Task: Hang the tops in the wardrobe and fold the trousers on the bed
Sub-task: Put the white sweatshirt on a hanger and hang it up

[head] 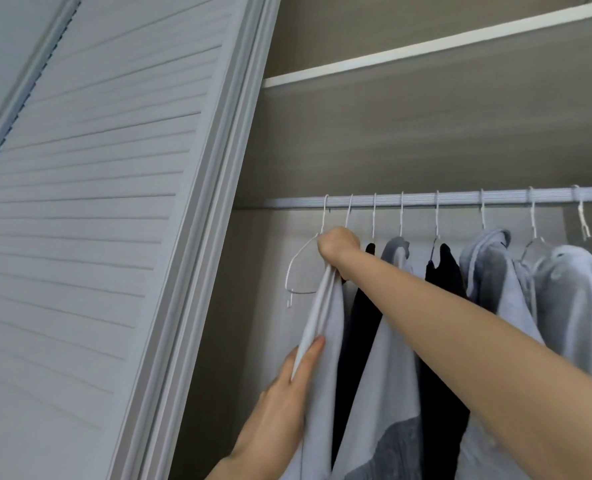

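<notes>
The right hand (337, 245) was seen closed in a fist at the neck of a pale top (325, 327), just under the hook of its hanger, with the fabric bunched beneath the knuckles. The left hand (287, 393) was held lower down, its fingers pinched along the front fold of the same top, the thumb hidden behind the cloth. The top was thus held between both hands at the left end of the wardrobe rail (460, 199), and its hook appeared to be already over the rail, though the fist hid the join and this could not be confirmed.

The hanging step was judged to be in hand, at its settling stage. An empty white hanger (299, 271) was hung just to the left of the fist, and a black top (360, 327), a pale top with a grey panel (388, 375), another black top (441, 265) and several pale garments (495, 271) were ranged along the rail to the right. A louvred door (90, 220) stood open at the left, and a shelf (426, 46) ran above.

For the next move, the top would need to be smoothed straight and released, and the empty hanger could be taken for another top. The bed and the trousers were not in view.
</notes>
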The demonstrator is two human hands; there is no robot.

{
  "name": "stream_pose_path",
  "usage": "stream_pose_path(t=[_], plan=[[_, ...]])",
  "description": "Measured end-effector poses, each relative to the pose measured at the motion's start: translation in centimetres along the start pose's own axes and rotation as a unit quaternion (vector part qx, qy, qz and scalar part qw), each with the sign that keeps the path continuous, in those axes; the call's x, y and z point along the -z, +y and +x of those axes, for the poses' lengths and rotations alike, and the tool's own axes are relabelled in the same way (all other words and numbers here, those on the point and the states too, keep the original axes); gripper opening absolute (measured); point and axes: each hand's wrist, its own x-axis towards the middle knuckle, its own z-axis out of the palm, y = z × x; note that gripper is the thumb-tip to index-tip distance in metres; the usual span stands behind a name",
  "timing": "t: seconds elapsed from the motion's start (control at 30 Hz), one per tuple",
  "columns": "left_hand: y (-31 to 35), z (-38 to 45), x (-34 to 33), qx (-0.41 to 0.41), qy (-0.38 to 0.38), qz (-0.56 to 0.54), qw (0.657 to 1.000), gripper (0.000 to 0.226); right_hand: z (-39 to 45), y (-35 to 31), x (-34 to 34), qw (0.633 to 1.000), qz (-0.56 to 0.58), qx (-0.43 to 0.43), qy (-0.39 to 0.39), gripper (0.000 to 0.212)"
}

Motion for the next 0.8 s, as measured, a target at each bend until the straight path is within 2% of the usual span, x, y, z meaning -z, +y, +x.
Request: stream_pose_path(t=[0.1, 0.17, 0.23, 0.37, 0.43, 0.53, 0.57, 0.67, 0.8], plan=[[-0.4, -0.6, -0.3, 0.019, 0.011, -0.016, 1.000, 0.101, -0.6, 0.0, -1.3, 0.999, 0.013, -0.002, 0.031, 0.039], [-0.9, -1.1, -0.7, 0.026, 0.014, -0.010, 1.000, 0.098, -1.6, 0.1, -2.2, 0.998, -0.022, 0.011, 0.062, 0.055], [-1.4, -1.5, -1.3, 0.019, 0.020, -0.002, 1.000, 0.096, -3.0, 0.6, -3.2, 0.987, -0.122, 0.061, 0.082, 0.065], [-1.9, -3.2, -1.5, -0.011, -0.012, 0.058, 0.998, 0.091, -5.5, 2.3, -4.5, 0.931, -0.314, 0.134, 0.129, 0.074], [-1.9, -4.4, -1.2, -0.007, -0.044, 0.049, 0.998, 0.072, -6.9, 3.4, -4.8, 0.916, -0.357, 0.139, 0.123, 0.075], [-1.7, -6.2, -0.5, -0.031, -0.034, 0.122, 0.991, 0.040, -9.0, 4.8, -4.7, 0.905, -0.366, 0.167, 0.140, 0.068], [-1.6, -7.1, -0.3, -0.021, -0.031, 0.129, 0.991, 0.041, -10.0, 5.1, -4.7, 0.904, -0.363, 0.178, 0.141, 0.065], [-1.8, -9.3, -0.2, 0.008, -0.017, 0.115, 0.993, 0.067, -13.4, 6.0, -4.1, 0.901, -0.347, 0.225, 0.131, 0.059], [-0.6, -14.0, 1.5, -0.002, 0.012, 0.105, 0.994, 0.058, -20.0, 6.8, -2.9, 0.902, -0.288, 0.298, 0.117, 0.051]])
